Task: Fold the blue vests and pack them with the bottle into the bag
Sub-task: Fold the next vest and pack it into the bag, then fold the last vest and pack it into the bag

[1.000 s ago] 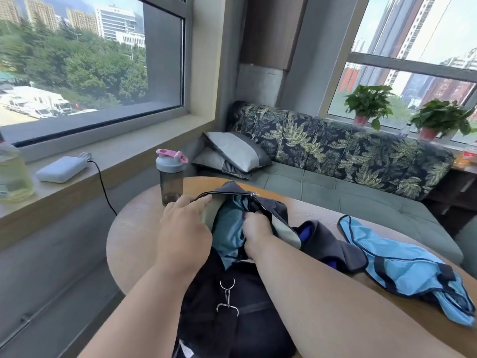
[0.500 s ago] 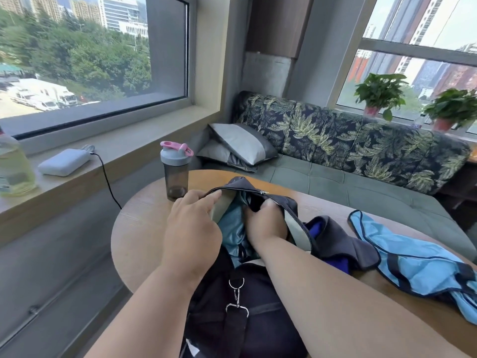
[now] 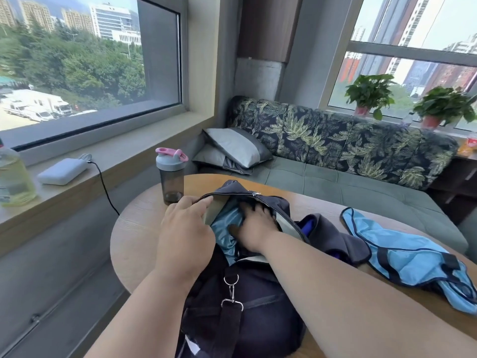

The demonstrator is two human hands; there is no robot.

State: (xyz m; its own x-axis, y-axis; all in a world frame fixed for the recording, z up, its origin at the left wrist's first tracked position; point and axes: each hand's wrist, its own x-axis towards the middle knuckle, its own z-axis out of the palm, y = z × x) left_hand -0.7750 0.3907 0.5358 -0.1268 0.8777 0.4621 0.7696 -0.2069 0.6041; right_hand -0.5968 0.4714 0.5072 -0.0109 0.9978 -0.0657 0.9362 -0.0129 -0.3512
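Far left, on the window ledge [image 3: 108, 161]: a jug of yellow liquid [image 3: 13, 177] at the frame edge, then a white power bank [image 3: 63, 171] with a black cable [image 3: 104, 186] running down off the ledge.

On the round wooden table [image 3: 134, 228], the bottle [image 3: 171, 175] stands upright near the table's far left edge. It has a smoky clear body, a grey lid and a pink flip cap. It is outside the bag, just beyond the left hand.

The left hand [image 3: 184, 229] grips the near-left rim of the bag [image 3: 247, 319] at its zip opening, fingers curled over the edge and holding the mouth apart. The bag is dark navy, lies at the table's near edge, and carries a metal clip [image 3: 231, 289] on its strap.

Inside the opening, one blue vest [image 3: 227, 228] is visible as shiny bunched fabric. The right hand [image 3: 254, 227] reaches into the bag and lies on this vest, palm down, fingers spread and pressing; the fingertips are under the far rim in shadow.

To the right of the bag, a dark grey cloth [image 3: 335, 240] with a blue lining lies bunched on the table. Just beside it, a second blue vest [image 3: 402, 250] with dark trim lies loosely on the table's right side, outside the bag.

Behind the table: a sofa [image 3: 335, 143] with a leaf-print back, two grey cushions [image 3: 235, 148] at its left end, and two potted plants [image 3: 371, 95] on the right windowsill.
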